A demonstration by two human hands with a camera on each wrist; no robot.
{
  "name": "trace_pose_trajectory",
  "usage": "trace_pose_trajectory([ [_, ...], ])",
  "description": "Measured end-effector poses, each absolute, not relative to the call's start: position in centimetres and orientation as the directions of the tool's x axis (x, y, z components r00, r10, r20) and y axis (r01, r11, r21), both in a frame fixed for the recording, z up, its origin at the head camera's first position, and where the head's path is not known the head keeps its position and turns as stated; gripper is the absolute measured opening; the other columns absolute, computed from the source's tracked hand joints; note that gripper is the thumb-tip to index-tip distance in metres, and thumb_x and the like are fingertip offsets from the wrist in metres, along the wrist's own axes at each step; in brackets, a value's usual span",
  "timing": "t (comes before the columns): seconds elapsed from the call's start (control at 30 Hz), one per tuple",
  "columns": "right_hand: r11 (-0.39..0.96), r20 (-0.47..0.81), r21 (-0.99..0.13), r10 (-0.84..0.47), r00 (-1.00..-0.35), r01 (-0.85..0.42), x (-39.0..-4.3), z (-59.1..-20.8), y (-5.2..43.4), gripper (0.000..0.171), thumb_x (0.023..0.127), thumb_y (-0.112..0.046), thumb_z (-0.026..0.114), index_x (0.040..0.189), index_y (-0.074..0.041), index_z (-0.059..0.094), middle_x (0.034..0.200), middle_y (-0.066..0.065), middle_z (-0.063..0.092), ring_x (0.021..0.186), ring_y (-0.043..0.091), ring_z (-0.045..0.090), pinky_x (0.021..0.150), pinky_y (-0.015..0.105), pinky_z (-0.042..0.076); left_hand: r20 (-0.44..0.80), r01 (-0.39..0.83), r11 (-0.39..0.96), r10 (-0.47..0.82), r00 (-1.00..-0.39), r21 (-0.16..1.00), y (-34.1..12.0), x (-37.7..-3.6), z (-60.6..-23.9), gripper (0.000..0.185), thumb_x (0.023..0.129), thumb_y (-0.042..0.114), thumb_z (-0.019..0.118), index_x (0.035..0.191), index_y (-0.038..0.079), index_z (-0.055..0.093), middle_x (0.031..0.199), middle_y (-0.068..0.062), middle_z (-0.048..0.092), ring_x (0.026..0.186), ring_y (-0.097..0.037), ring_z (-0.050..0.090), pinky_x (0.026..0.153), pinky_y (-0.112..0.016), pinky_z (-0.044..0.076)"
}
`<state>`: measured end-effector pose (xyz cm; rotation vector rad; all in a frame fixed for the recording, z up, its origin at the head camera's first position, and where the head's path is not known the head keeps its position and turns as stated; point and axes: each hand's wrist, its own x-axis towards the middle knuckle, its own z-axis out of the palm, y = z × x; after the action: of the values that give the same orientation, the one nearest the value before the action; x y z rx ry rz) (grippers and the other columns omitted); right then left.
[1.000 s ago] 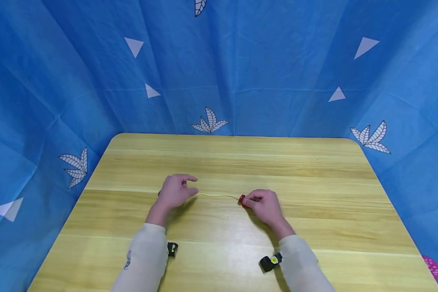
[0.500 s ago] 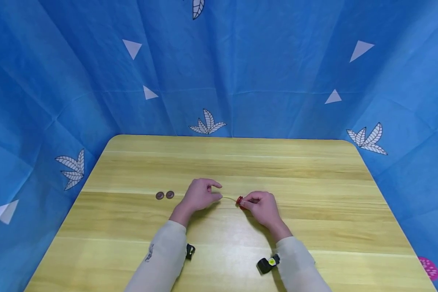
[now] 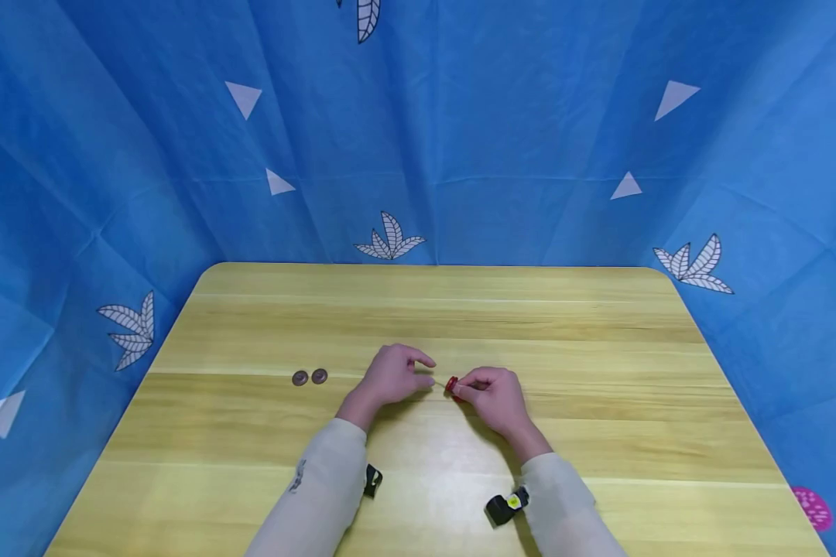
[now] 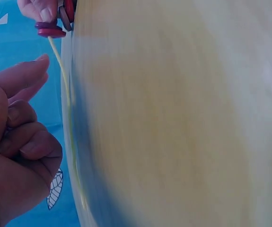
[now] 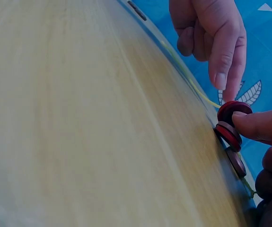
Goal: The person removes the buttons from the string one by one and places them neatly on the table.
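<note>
On the wooden table [image 3: 599, 363], my right hand [image 3: 462, 387] pinches a small stack of red buttons [image 3: 451, 384] threaded on a thin yellow string [image 3: 436, 381]. The right wrist view shows the red buttons [image 5: 230, 127] on edge under my thumb, with a darker button [image 5: 236, 161] behind them. My left hand [image 3: 428, 371] is just left of the buttons, thumb and forefinger meeting at the string. In the left wrist view the string [image 4: 59, 59] runs from the red buttons [image 4: 50, 29] past my forefinger.
Two brown buttons [image 3: 310, 377] lie side by side on the table left of my left hand. Blue patterned cloth [image 3: 460, 139] walls in the table at the back and sides. Black wrist cameras [image 3: 505, 507] sit on both forearms.
My left hand has slid right along the string until it nearly meets the right hand, uncovering the two brown buttons. The right hand has stayed on the red buttons.
</note>
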<state>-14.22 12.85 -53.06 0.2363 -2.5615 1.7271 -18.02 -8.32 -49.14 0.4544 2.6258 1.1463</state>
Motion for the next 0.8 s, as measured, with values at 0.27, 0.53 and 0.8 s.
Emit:
trace_pose_trajectory([
  [0.27, 0.353, 0.113, -0.924, -0.107, -0.988, -0.144, -14.1, -53.0, 12.8, 0.015, 0.083, -0.001, 0.079, 0.074, -0.013, 0.079, 0.074, -0.006, 0.072, 0.074, 0.013, 0.07, 0.075, 0.031, 0.054, -0.112, 0.229, 0.675, 0.421, -0.9, 0.701, -7.5, -18.2, -49.3, 0.017, 0.083, 0.023, 0.083, 0.099, 0.016, 0.081, 0.06, 0.006, 0.055, 0.053, -0.01, 0.046, 0.053, -0.028, 0.041],
  [0.53, 0.315, 0.107, -0.939, -0.114, -0.988, -0.138, -14.1, -53.0, 12.8, 0.014, 0.083, 0.0, 0.079, 0.075, -0.011, 0.078, 0.075, -0.004, 0.072, 0.073, 0.014, 0.071, 0.074, 0.028, 0.054, -0.117, 0.238, 0.695, 0.422, -0.899, 0.678, -7.2, -18.4, -49.4, 0.01, 0.084, 0.023, 0.081, 0.094, 0.019, 0.082, 0.088, 0.011, 0.07, 0.076, -0.009, 0.059, 0.071, -0.03, 0.049],
  [0.8, 0.322, 0.109, -0.937, -0.108, -0.988, -0.138, -14.1, -53.1, 12.8, 0.016, 0.083, 0.001, 0.078, 0.074, -0.012, 0.078, 0.074, -0.005, 0.072, 0.073, 0.013, 0.07, 0.073, 0.028, 0.054, -0.1, 0.283, 0.714, 0.443, -0.891, 0.641, -7.2, -18.6, -49.8, 0.004, 0.084, 0.021, 0.081, 0.089, 0.019, 0.081, 0.081, 0.014, 0.069, 0.076, -0.009, 0.058, 0.073, -0.029, 0.047],
])
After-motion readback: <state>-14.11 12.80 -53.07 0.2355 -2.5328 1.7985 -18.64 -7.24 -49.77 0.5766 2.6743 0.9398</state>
